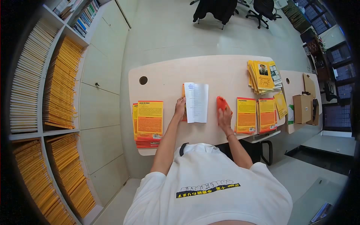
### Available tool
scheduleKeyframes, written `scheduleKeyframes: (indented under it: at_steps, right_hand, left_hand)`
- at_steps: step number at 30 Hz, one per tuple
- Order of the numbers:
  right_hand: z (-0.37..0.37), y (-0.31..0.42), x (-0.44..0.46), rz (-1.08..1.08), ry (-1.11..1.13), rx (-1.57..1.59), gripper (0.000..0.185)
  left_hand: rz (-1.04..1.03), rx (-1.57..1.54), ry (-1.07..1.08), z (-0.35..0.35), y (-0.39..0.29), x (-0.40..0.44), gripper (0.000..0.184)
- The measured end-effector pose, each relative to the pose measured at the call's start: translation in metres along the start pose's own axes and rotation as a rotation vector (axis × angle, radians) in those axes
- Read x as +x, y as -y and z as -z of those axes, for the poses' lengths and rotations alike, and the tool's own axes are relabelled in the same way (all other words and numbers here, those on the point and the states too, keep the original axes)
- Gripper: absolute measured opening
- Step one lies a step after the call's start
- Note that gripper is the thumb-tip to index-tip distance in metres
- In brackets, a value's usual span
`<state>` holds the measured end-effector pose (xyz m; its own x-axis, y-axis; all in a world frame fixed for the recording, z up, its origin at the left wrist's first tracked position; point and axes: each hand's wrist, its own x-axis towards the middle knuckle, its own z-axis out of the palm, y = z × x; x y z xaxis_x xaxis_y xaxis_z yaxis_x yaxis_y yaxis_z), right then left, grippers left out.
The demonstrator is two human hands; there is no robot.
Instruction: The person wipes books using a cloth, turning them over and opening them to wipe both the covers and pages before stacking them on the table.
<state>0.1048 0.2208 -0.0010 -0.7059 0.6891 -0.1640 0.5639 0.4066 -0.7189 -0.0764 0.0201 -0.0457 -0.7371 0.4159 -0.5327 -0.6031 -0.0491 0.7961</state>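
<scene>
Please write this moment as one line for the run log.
left hand: holding open book | right hand: at red cloth-like item | table: book stacks on both sides

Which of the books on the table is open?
The middle book, with the person's left hand at its left edge. A white printed page faces up, while the yellow-and-orange books in piles on either side lie shut.

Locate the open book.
In the head view, the open book is near the centre of the table, between the left hand at its left edge and the right hand.
</scene>
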Motion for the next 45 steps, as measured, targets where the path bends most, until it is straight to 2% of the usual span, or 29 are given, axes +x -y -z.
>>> scheduleKeyframes:
  at_steps: [2,5,7,8,10,12,13,15,17,23,25,28,30,32,33,35,38,40,42,43,45]
  right_hand:
    - [0.005,0.018,0.026,0.053,-0.180,0.224,0.044]
    - [0.011,0.052,0.046,0.058,-0.272,0.290,0.046]
    - [0.010,0.068,0.047,0.243,-0.179,0.187,0.051]
    - [-0.003,0.064,0.044,0.245,-0.175,0.190,0.051]
    - [-0.046,0.035,0.027,0.623,0.133,-0.049,0.063]
    - [-0.071,0.010,-0.020,0.838,0.407,-0.285,0.070]
    - [-0.083,0.006,-0.043,0.861,0.425,-0.482,0.074]
    - [-0.083,0.006,-0.055,0.863,0.361,-0.496,0.073]
    - [-0.083,0.013,-0.039,0.820,0.405,-0.510,0.071]
    - [-0.095,0.040,0.069,0.730,0.246,-0.545,0.068]
    - [-0.100,0.055,0.097,0.537,0.289,-0.577,0.068]
    - [-0.107,0.055,0.102,0.573,0.228,-0.594,0.068]
    - [-0.109,0.051,0.098,0.596,0.167,-0.623,0.068]
    - [-0.095,0.042,0.055,0.683,0.183,-0.534,0.065]
    - [-0.087,0.032,0.030,0.723,0.248,-0.620,0.068]
    - [-0.068,0.011,-0.018,0.864,0.316,-0.560,0.070]
    - [-0.039,-0.015,-0.059,0.828,0.395,-0.542,0.071]
    - [-0.030,-0.032,-0.066,0.657,0.311,-0.674,0.074]
    - [-0.024,-0.045,-0.058,0.427,0.227,-0.512,0.071]
    - [-0.022,-0.049,-0.051,0.423,0.222,-0.513,0.071]
    - [-0.019,-0.053,-0.032,0.215,0.044,-0.341,0.064]
  left_hand:
    - [-0.028,0.038,-0.034,0.005,0.005,-0.002,0.042]
    - [-0.072,0.092,-0.091,0.013,0.010,-0.002,0.043]
    - [-0.080,0.083,-0.095,0.022,0.015,-0.001,0.044]
    - [-0.087,0.076,-0.096,0.027,0.017,-0.002,0.045]
    - [-0.097,0.064,-0.097,0.035,0.020,-0.006,0.046]
    - [-0.094,0.083,-0.095,0.033,0.018,-0.005,0.047]
    - [-0.087,0.101,-0.093,0.030,0.017,-0.006,0.047]
    - [-0.073,0.140,-0.095,0.027,0.014,-0.005,0.047]
    - [-0.070,0.132,-0.104,0.024,0.007,-0.011,0.047]
    - [-0.044,0.077,-0.085,0.015,0.004,-0.014,0.046]
    - [-0.026,0.032,-0.089,0.020,0.006,-0.010,0.046]
    - [0.021,-0.039,-0.097,0.020,-0.001,-0.011,0.045]
    - [0.080,-0.115,-0.093,0.019,-0.003,-0.012,0.044]
    - [0.090,-0.146,-0.079,0.016,-0.007,-0.014,0.044]
    - [0.098,-0.176,-0.068,0.015,-0.010,-0.016,0.044]
    - [0.119,-0.236,-0.044,0.014,-0.013,-0.020,0.043]
    - [0.157,-0.273,0.003,0.014,-0.014,-0.021,0.042]
    - [0.177,-0.305,0.042,0.013,-0.016,-0.019,0.041]
    - [0.150,-0.282,0.060,0.014,-0.007,-0.010,0.042]
    - [0.121,-0.260,0.074,0.016,0.000,-0.004,0.044]
    - [0.065,-0.216,0.103,0.017,0.011,0.001,0.047]
